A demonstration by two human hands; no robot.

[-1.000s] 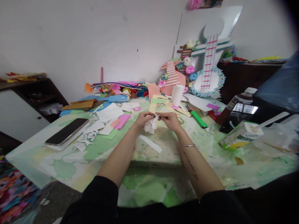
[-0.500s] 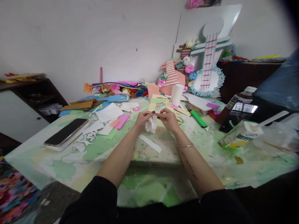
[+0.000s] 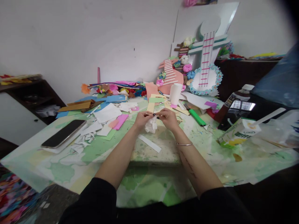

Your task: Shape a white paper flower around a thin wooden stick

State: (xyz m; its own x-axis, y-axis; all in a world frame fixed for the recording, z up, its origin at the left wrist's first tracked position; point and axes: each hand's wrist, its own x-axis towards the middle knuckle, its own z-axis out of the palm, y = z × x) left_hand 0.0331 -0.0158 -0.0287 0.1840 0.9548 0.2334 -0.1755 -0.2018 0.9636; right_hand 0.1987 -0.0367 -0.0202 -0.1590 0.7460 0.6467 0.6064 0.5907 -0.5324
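A ruffled white paper flower (image 3: 151, 125) hangs below my fingertips, over the middle of the table. My left hand (image 3: 143, 120) is closed in a pinch at its top, thumb against fingers. From the other side my right hand (image 3: 168, 119) pinches at the same spot, the two sets of fingertips almost meeting. Something thin and pale, like a stick, runs between the fingers; its full shape is hidden. Just below the flower, a white paper strip (image 3: 149, 143) lies flat on the stained board (image 3: 168, 154).
Left are a phone (image 3: 64, 133), white paper scraps (image 3: 81, 140) and pink paper (image 3: 121, 122). Behind my hands stands a white paper roll (image 3: 175, 94). A green utility knife (image 3: 196, 117), drink carton (image 3: 239, 132) and brown bottle (image 3: 235, 99) are right. Guitar-shaped paper crafts (image 3: 206, 67) lean behind.
The view has shifted slightly, so the surroundings sit a little further left. Both hands keep pinching at the top of the white flower, with only small finger movements.
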